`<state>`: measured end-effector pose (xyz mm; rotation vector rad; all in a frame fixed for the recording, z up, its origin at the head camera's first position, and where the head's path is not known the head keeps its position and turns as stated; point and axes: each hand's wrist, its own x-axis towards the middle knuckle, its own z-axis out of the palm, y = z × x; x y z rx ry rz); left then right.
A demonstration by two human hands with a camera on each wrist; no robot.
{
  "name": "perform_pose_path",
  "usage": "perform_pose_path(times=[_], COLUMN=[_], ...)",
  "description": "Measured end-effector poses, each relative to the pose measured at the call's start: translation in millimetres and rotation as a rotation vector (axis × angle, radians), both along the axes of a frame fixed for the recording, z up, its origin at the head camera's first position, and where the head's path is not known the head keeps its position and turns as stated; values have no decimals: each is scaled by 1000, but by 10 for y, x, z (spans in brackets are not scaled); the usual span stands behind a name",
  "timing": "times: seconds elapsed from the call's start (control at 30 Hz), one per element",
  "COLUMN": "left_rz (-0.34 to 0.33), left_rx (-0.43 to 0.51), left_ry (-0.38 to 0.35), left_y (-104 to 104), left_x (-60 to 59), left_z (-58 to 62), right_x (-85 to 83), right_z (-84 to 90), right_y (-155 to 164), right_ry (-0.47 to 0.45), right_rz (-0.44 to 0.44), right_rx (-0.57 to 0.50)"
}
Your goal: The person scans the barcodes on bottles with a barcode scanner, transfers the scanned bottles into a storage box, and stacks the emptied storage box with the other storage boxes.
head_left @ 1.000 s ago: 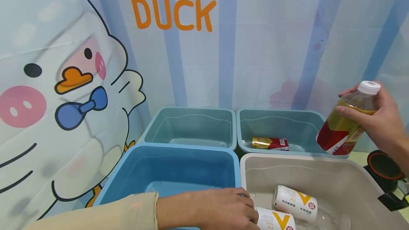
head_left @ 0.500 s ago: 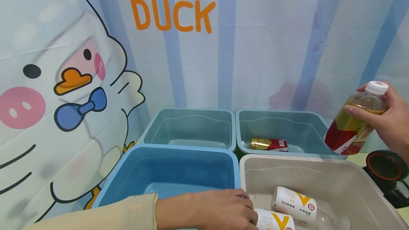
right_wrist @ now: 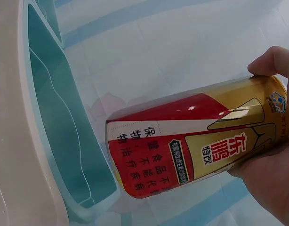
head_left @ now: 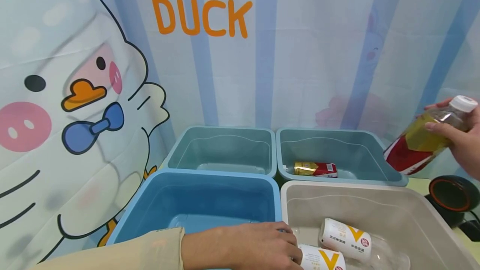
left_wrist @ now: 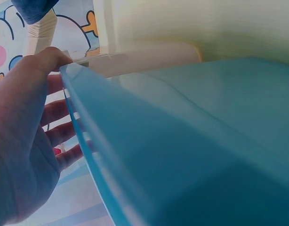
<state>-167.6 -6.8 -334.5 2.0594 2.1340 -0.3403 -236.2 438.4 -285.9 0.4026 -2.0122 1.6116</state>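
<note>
My right hand (right_wrist: 271, 155) grips a plastic drink bottle (head_left: 427, 136) by its upper part. The bottle has a white cap and a gold and red label; it leans, base down to the left, above the right end of the back right teal bin (head_left: 330, 134). A similar gold and red bottle (head_left: 315, 169) lies in that bin. My left hand (head_left: 262, 245) rests at the right rim of the blue bin (left_wrist: 135, 108), its fingers spread and loosely bent along the outer side. Close to those fingers lies a white-labelled bottle (head_left: 322, 258) in the beige bin (head_left: 375, 193).
A second white-labelled bottle (head_left: 346, 236) lies in the beige bin. Another teal bin (head_left: 225, 136) stands at the back left. To the right is a dark, cup-like object (head_left: 451, 197) with an orange ring. A duck-printed curtain (head_left: 311, 53) hangs behind the bins.
My right hand has moved to the right with the drink bottle, which now leans further over. The left hand has stayed in place.
</note>
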Motion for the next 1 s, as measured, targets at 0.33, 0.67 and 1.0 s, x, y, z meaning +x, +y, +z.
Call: perform_pose_path(times=[0.33, 0.67, 1.0], left_rz=[12, 20, 24], left_rx=[-4, -2, 16], left_ry=[-9, -28, -63], left_y=[10, 16, -6], left_x=[8, 12, 9], left_z=[0, -7, 16], right_x=[-75, -87, -83], right_z=[-131, -307, -503], right_y=[303, 513, 688], right_ry=[37, 16, -26], right_rz=[128, 76, 27], right_rx=[-126, -117, -147])
